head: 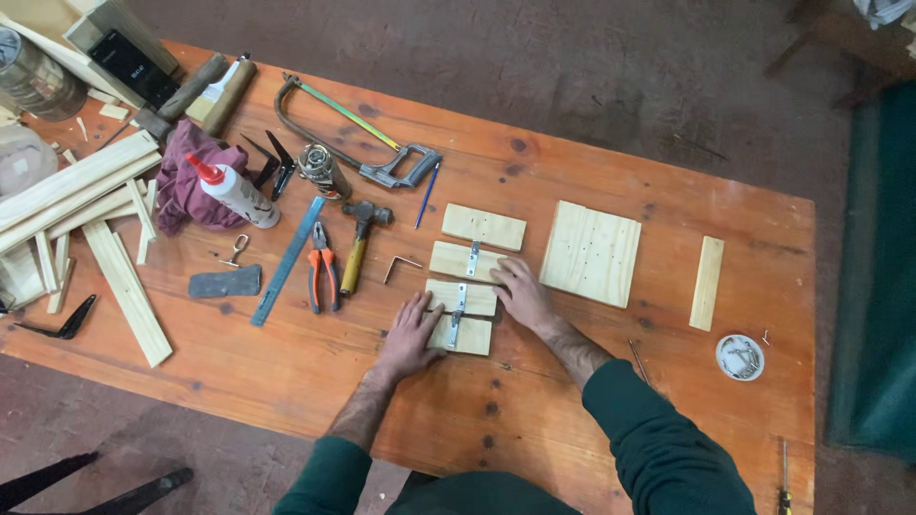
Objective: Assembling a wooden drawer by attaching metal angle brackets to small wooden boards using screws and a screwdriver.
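Near the workbench's [286, 381] front edge, hinged wooden slats [460, 315] are being pressed flat, probably to keep them aligned. The left hand [412, 334] and right hand [520, 291] are lying open, flanking them, grasping nothing.

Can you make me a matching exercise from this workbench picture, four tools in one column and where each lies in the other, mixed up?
Things:
1. hacksaw
2. pliers
3. glue bottle
4. square wooden panel

Places:
A. on the purple cloth, red cap up-left
B. right of the right hand
C. between the steel ruler and the hammer
D. at the far edge, above the hammer

Pairs: 1-D, 2-C, 3-A, 4-B
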